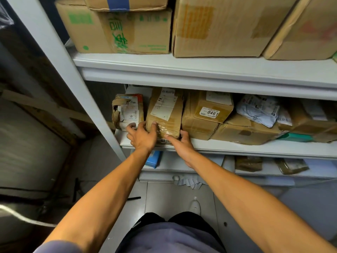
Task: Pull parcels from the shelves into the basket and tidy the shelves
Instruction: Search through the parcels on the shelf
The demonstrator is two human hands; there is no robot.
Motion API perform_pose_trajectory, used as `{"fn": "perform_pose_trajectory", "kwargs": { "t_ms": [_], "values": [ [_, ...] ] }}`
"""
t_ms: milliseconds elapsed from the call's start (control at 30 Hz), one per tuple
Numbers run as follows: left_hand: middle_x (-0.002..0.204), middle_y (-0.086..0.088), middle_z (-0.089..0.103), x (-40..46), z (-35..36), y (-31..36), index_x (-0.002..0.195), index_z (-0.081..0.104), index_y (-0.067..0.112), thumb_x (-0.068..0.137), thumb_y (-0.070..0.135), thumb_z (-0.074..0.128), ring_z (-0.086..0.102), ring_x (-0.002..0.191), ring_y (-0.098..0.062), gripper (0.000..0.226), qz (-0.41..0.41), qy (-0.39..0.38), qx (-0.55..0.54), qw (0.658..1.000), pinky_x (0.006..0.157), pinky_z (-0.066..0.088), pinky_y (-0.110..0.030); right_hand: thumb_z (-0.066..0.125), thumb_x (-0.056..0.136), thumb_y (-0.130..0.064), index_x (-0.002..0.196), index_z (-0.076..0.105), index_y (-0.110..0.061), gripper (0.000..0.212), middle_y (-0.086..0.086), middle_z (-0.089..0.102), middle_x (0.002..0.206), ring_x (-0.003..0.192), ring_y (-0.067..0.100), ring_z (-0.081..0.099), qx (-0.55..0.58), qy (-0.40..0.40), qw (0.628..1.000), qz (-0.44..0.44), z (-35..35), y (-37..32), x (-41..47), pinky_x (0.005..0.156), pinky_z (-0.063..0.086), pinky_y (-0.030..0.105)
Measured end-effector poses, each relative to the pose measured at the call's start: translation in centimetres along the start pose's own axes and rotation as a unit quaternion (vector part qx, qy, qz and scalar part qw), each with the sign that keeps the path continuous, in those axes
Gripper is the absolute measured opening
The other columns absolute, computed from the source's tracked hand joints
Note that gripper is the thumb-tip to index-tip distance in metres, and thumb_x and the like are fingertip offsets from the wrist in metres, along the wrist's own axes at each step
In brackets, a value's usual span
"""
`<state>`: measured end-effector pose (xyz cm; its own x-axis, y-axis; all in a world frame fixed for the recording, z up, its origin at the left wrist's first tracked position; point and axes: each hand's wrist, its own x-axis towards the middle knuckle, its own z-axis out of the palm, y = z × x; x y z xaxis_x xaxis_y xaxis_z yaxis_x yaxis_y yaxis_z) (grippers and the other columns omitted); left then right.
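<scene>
The taped parcel (165,114) stands on end near the left end of the middle shelf (237,147), wedged between a torn carton (126,111) on its left and a stack of brown boxes (206,115) on its right. The left hand (141,135) wraps the parcel's lower left corner, thumb on the front face and fingers curled into the gap beside the torn carton; the right hand (180,143) hooks its fingers round the lower right edge, thumb under the front. Both grips pinch the parcel. It looks like stiff cardboard, probably light, but the glossy tape at the bottom may be slippery, so holding the bare card at the corners seems safer. No basket is in view.
</scene>
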<state>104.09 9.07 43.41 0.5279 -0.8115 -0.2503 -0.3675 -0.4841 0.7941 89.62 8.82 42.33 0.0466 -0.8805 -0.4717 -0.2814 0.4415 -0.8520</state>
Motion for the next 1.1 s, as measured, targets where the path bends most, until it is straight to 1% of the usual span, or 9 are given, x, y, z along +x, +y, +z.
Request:
{"fn": "perform_pose_trajectory", "kwargs": {
  "t_ms": [100, 267, 467, 533, 633, 733, 867, 967, 1100],
  "values": [
    [0.136, -0.011, 0.037, -0.9, 0.1, -0.7, 0.121, 0.054, 0.016, 0.093, 0.053, 0.061, 0.042, 0.123, -0.03, 0.047, -0.008, -0.015, -0.073, 0.997, 0.109, 0.037, -0.041, 0.072, 0.082, -0.059, 0.131, 0.047, -0.021, 0.067, -0.002, 0.056, 0.128, 0.112, 0.015, 0.056, 0.028, 0.051, 0.998, -0.005, 0.2, 1.4, -0.8, 0.09, 0.043, 0.029],
    [0.091, -0.005, 0.065, -1.9, -1.8, -3.6, 0.089, 0.051, 0.016, 0.081, 0.068, 0.066, 0.061, 0.083, -0.024, 0.055, -0.041, 0.019, -0.122, 0.991, 0.074, 0.05, -0.039, 0.066, 0.092, -0.052, 0.084, 0.06, -0.021, 0.032, -0.003, 0.063, 0.082, 0.078, 0.014, 0.057, 0.1, 0.107, 0.989, -0.016, -0.2, 4.7, -3.0, 0.069, 0.044, 0.027],
    [0.114, -0.001, 0.072, -1.4, -5.0, -6.6, 0.125, 0.061, 0.027, 0.078, 0.067, 0.069, 0.071, 0.1, -0.02, 0.063, -0.079, -0.221, -0.155, 0.96, 0.087, 0.057, -0.039, 0.067, 0.089, -0.056, 0.127, 0.06, -0.029, 0.047, -0.004, 0.066, 0.093, 0.078, 0.011, 0.061, 0.115, 0.038, 0.992, 0.026, -0.8, 6.0, -3.9, 0.058, 0.047, 0.023],
    [0.109, 0.0, 0.076, -0.9, -6.0, -7.1, 0.12, 0.068, 0.025, 0.089, 0.056, 0.066, 0.071, 0.103, -0.023, 0.044, -0.075, -0.296, -0.149, 0.94, 0.088, 0.057, -0.037, 0.069, 0.083, -0.063, 0.138, 0.056, -0.03, 0.066, -0.003, 0.068, 0.117, 0.1, 0.015, 0.065, 0.119, -0.001, 0.992, 0.05, -0.9, 6.3, -3.9, 0.07, 0.053, 0.025],
    [0.113, -0.009, 0.076, -0.3, -6.6, -8.3, 0.119, 0.072, 0.021, 0.067, 0.066, 0.075, 0.067, 0.113, -0.034, 0.068, -0.105, -0.356, -0.115, 0.921, 0.103, 0.052, -0.048, 0.076, 0.063, -0.077, 0.142, 0.055, -0.029, 0.095, -0.003, 0.063, 0.136, 0.124, 0.018, 0.058, 0.123, -0.027, 0.989, 0.077, -1.7, 7.1, -4.0, 0.105, 0.049, 0.043],
    [0.118, -0.011, 0.073, -0.4, -6.5, -9.2, 0.122, 0.069, 0.017, 0.052, 0.065, 0.084, 0.063, 0.119, -0.037, 0.087, -0.113, -0.384, -0.114, 0.909, 0.107, 0.049, -0.049, 0.083, 0.045, -0.082, 0.139, 0.057, -0.03, 0.111, 0.002, 0.063, 0.136, 0.123, 0.023, 0.061, 0.11, -0.036, 0.99, 0.084, -2.5, 8.3, -4.1, 0.105, 0.05, 0.05],
    [0.125, -0.016, 0.068, -1.0, -6.0, -10.2, 0.129, 0.057, 0.004, 0.055, 0.042, 0.088, 0.065, 0.116, -0.032, 0.089, -0.14, -0.387, -0.207, 0.887, 0.093, 0.056, -0.044, 0.08, 0.07, -0.059, 0.136, 0.05, -0.027, 0.079, 0.005, 0.062, 0.126, 0.105, 0.023, 0.067, 0.093, -0.077, 0.989, 0.084, -2.7, 7.6, -5.7, 0.081, 0.06, 0.035],
    [0.116, -0.019, 0.069, -1.4, -5.8, -10.9, 0.108, 0.053, 0.008, 0.047, 0.031, 0.09, 0.068, 0.106, -0.031, 0.075, -0.133, -0.363, -0.207, 0.898, 0.089, 0.056, -0.045, 0.075, 0.085, -0.046, 0.13, 0.04, -0.029, 0.059, -0.001, 0.061, 0.11, 0.095, 0.019, 0.061, 0.082, -0.096, 0.987, 0.098, -2.3, 8.2, -6.3, 0.089, 0.059, 0.042],
    [0.123, -0.024, 0.067, -2.9, -5.8, -12.7, 0.123, 0.051, 0.0, 0.041, 0.03, 0.1, 0.068, 0.111, -0.037, 0.1, -0.126, -0.417, -0.15, 0.887, 0.092, 0.057, -0.049, 0.084, 0.042, -0.082, 0.154, 0.016, -0.031, 0.141, 0.003, 0.037, 0.156, 0.142, 0.026, 0.039, 0.051, -0.095, 0.984, 0.141, -2.2, 11.0, -7.9, 0.112, 0.043, 0.053]
  ]
}}
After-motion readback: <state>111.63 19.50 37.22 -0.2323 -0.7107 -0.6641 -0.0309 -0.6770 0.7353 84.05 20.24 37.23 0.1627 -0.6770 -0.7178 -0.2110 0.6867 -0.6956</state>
